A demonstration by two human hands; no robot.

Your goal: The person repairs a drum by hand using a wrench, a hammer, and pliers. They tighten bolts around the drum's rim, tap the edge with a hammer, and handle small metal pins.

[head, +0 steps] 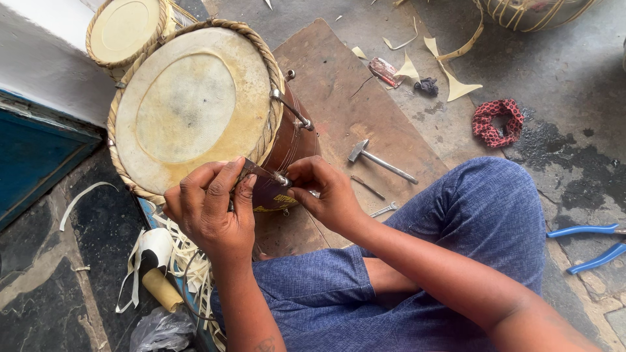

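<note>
Left hand [207, 208]: fingers closed around a metal tuning hook [264, 173] at the drum's rim.
Right hand [324, 192]: pinching the hook's lower end.
Drum [189, 104]: just above both hands (skin facing up).
Hammer [378, 160]: right of the right hand, apart.

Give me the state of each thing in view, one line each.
Drum: tilted on its side, head facing the camera.
Hook bolt: at the drum rim, pinched by both hands.
Left hand: gripping the bolt.
Right hand: fingertips on the bolt end.
Hammer: lying loose on the board.
Pliers: lying open on the floor.
</note>
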